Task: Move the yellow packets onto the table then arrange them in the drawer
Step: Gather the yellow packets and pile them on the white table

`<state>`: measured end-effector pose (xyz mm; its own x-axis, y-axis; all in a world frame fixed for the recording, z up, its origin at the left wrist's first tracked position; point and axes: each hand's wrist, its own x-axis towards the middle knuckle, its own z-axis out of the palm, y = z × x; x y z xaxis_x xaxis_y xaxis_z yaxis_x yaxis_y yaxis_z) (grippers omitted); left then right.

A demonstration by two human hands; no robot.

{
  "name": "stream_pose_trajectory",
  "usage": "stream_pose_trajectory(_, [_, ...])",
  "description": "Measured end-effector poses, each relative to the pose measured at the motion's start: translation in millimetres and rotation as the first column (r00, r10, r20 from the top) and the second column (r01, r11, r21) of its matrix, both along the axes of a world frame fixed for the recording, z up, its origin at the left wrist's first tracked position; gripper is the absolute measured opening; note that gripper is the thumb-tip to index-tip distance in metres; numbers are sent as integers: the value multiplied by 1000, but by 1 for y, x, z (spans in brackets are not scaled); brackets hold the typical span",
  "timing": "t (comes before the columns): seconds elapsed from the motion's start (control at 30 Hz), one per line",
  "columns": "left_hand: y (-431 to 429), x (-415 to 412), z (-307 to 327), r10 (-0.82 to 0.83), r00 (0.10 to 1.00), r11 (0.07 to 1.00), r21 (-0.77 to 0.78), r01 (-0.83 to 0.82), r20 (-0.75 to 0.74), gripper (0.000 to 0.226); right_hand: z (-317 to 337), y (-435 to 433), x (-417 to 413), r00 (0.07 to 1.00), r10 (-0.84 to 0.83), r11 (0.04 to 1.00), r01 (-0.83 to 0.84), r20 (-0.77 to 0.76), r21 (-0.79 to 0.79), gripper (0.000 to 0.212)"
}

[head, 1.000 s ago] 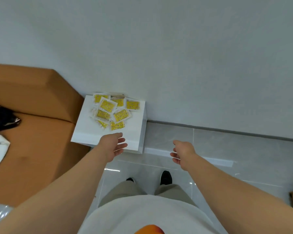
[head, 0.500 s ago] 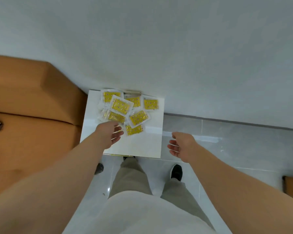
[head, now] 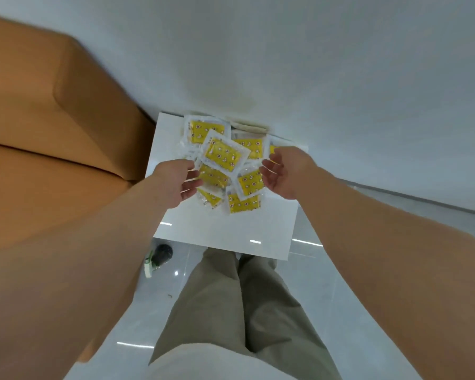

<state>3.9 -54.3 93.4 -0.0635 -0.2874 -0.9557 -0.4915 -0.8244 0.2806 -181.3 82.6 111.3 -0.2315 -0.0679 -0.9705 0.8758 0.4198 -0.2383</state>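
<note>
Several yellow packets (head: 222, 156) lie heaped on the white table (head: 225, 229) by the wall. Flanking the pile, left hand (head: 173, 182) & right hand (head: 285, 174) hover, each grip released, nothing held yet, prob. cupped to scoop them together.

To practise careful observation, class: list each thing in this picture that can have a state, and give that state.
Yellow packets: loose overlapping pile, none held.
Left hand: open, fingers at the pile's left edge.
Right hand: open, palm turned toward the pile's right edge.
White table: carries the pile at its wall side.
</note>
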Motion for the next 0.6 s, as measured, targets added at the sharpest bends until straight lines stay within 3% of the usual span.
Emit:
stream_pose_trajectory(0.3, [-8,-9,-58,-23,1000,1000,-18,23,-6,10,-67,-52,-20,992,-108,994,110,-69,26,31])
stream_pose_trajectory(0.5, [-11,-7,-74,-35,999,999,-9,35,23,10,-87,-71,-18,976,-191,968,205,-110,144,23])
stream_pose_trajectory(0.6, [-11,-5,-75,-13,998,1000,-20,14,63,10,-82,-69,-11,969,-213,966,228,-125,118,25])
